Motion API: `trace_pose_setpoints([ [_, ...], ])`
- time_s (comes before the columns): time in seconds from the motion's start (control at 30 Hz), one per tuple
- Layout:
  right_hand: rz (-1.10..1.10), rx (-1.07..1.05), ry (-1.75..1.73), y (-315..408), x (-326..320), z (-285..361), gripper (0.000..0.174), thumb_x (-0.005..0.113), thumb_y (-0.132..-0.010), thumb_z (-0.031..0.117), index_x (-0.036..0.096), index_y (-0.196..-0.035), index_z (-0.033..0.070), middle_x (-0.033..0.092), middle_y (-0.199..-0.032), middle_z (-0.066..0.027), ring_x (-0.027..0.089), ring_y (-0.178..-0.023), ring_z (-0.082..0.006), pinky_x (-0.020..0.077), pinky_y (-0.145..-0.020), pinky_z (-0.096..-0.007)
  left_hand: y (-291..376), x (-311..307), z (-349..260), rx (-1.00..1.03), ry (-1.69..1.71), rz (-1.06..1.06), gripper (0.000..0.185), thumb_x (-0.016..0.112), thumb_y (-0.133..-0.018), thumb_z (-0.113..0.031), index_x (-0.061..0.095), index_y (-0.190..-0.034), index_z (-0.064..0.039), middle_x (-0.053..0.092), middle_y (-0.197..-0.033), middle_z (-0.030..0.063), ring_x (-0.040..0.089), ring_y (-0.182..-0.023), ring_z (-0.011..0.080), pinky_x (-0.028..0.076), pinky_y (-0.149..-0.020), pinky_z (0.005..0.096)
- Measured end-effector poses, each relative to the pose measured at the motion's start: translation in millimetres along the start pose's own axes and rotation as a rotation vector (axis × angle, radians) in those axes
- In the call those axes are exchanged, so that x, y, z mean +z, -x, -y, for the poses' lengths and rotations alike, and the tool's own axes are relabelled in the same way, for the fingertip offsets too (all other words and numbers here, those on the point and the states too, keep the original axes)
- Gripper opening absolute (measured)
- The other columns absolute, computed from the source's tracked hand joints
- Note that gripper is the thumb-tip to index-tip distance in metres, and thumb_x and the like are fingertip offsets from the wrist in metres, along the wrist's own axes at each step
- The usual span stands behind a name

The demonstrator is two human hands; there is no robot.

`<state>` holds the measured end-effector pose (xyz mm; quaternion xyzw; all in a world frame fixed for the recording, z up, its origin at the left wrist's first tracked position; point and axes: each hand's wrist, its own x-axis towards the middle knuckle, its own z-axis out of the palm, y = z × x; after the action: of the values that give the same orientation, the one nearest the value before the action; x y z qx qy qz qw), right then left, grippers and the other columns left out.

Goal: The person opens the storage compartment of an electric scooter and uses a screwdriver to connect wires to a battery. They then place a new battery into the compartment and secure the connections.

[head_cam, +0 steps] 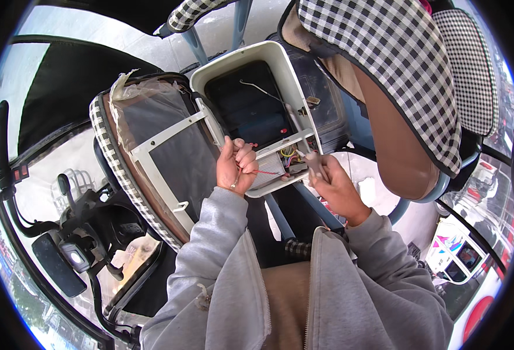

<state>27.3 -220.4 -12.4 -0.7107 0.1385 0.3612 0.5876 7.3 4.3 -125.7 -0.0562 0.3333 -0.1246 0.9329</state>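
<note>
Between the curled fingers of my left hand [241, 164] is a thin red wire [266, 172], which runs right toward the under-seat box. My right hand [342, 186] grips a hand tool [313, 162], too blurred to name exactly; its tip is close to a bundle of coloured wires [288, 153]. These wires lie in the near compartment of the open white box [302, 98], beside a finned metal unit [266, 169]. A crossbar [283, 143] divides this part from the deep dark compartment, where a loose pale cable [261, 90] hangs.
The hinged seat [173, 162] is tipped up left of the box, its metal-framed underside showing. Right stands a checkered seat back [379, 57]. Handlebars with a mirror [58, 264] are at far left. Blue frame tubes [316, 203] run below the box. A white vehicle [456, 249] is outside right.
</note>
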Motion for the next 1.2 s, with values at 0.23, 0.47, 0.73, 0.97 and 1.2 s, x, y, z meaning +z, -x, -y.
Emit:
trace_pose_setpoints([
  [0.23, -0.192, -0.218, 0.164, 56, 4, 1, 0.019, 0.071, -0.078, 0.014, 0.067, -0.09, 0.0, 0.061, -0.08, -0.0085, 0.061, -0.072, -0.0196, 0.0479, -0.068, -0.0309, 45, 59, 63, -0.072, -0.119, 0.278, 0.04, 0.046, -0.098, -0.037, 0.056, -0.085, -0.001, 0.054, -0.088, 0.0115, 0.055, -0.091, 0.0283, 0.05, -0.084, 0.0365],
  [0.47, -0.257, -0.383, 0.376, 121, -9, -21, 0.026, 0.073, -0.075, 0.018, 0.065, -0.093, 0.001, 0.062, -0.086, -0.0164, 0.062, -0.078, -0.035, 0.0497, -0.069, -0.0391, 88, 57, 137, -0.095, -0.034, 0.325, 0.038, 0.048, -0.097, -0.032, 0.06, -0.094, 0.004, 0.059, -0.113, 0.0232, 0.051, -0.119, 0.036, 0.042, -0.104, 0.0464],
  [0.73, 0.029, -0.119, -0.04, 193, -43, -28, 0.023, 0.072, -0.08, 0.018, 0.062, -0.08, -0.003, 0.058, -0.06, -0.007, 0.056, -0.054, -0.0115, 0.0435, -0.049, -0.0272, 126, 66, 192, -0.191, 0.118, 0.38, 0.038, 0.05, -0.097, -0.036, 0.054, -0.08, -0.003, 0.048, -0.078, 0.0053, 0.048, -0.077, 0.0188, 0.046, -0.079, 0.034],
  [0.97, 0.155, 0.167, -0.454, 224, -59, -21, 0.015, 0.071, -0.081, 0.014, 0.063, -0.079, 0.002, 0.058, -0.063, -0.0027, 0.053, -0.049, -0.0097, 0.0389, -0.044, -0.0227, 149, 73, 213, -0.051, 0.004, 0.276, 0.04, 0.058, -0.091, -0.037, 0.049, -0.07, -0.005, 0.037, -0.069, 0.0013, 0.038, -0.068, 0.0136, 0.035, -0.064, 0.0265],
  [1.2, 0.244, 0.195, -0.519, 226, -51, -18, 0.016, 0.07, -0.081, 0.015, 0.064, -0.08, 0.001, 0.058, -0.063, -0.0035, 0.052, -0.05, -0.0106, 0.0379, -0.044, -0.0223, 159, 85, 205, 0.033, 0.025, 0.348, 0.055, 0.065, -0.084, -0.047, 0.033, -0.061, -0.009, 0.028, -0.066, 0.0, 0.031, -0.061, 0.0137, 0.031, -0.058, 0.026],
])
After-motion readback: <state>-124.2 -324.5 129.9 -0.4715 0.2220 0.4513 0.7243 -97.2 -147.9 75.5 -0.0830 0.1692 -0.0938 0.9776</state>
